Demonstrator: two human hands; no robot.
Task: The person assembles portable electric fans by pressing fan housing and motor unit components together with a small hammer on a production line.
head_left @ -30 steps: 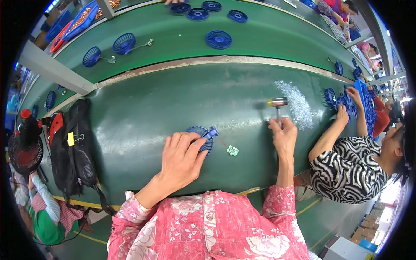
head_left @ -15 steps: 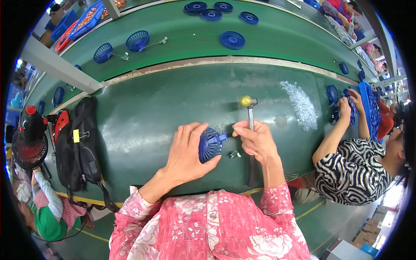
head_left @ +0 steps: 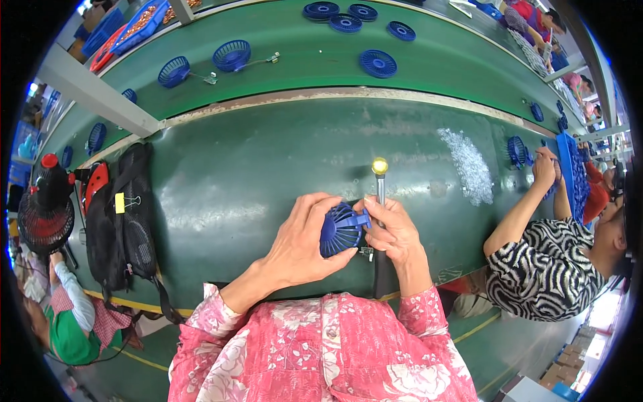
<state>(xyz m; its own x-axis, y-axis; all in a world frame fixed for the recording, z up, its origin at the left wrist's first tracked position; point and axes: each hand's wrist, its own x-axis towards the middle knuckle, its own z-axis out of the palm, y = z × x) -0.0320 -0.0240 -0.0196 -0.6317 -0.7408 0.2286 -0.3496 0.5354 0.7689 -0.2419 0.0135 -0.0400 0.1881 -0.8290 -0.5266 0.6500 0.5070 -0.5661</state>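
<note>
Workbench top (head_left: pixel 268 154): dark green, glossy, streaked with reflected light.
Bench, left end: black mesh-sided bag (head_left: pixel 107 228), lying flat with straps toward the near edge.
Bench, right side: small clear pieces (head_left: pixel 469 164) (loose, in an elongated patch).
Bench, far right: blue slotted cage (head_left: pixel 516 151).
Conveyor belt (head_left: pixel 442 77): green; carries flat blue discs (head_left: pixel 378 63) and, left, blue slotted bowls (head_left: pixel 232 56) wired to small boards (head_left: pixel 272 58).
</note>
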